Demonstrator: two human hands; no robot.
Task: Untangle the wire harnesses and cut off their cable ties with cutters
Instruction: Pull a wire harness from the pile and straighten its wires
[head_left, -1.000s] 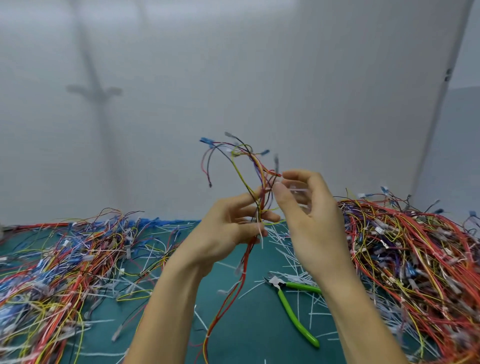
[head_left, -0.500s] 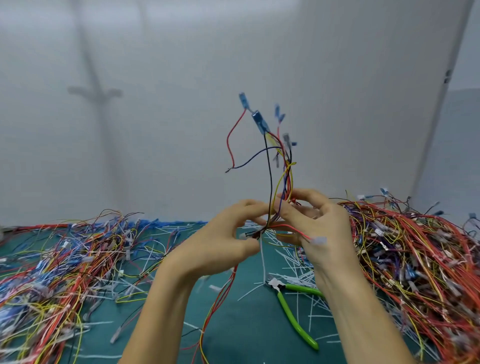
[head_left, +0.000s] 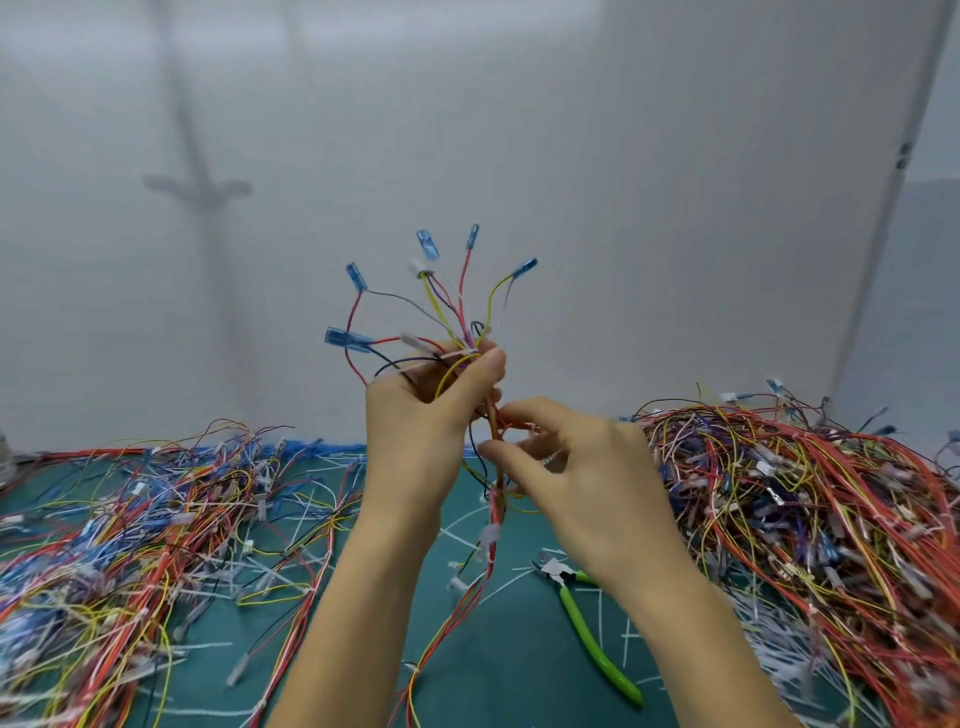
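The wire harness (head_left: 467, 332), held up above the green mat (head_left: 519, 665), now fans out wider because the left hand (head_left: 415, 431) gripping it went up and the right hand (head_left: 582, 467) dropped to pinch its lower wires, so untangling goes on and the cutters (head_left: 592, 635) lie unused.

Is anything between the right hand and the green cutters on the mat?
Nothing visible lies on the cutters; only loose cut ties surround them. The right hand is above them, fingers at the wire harness the left hand grips.
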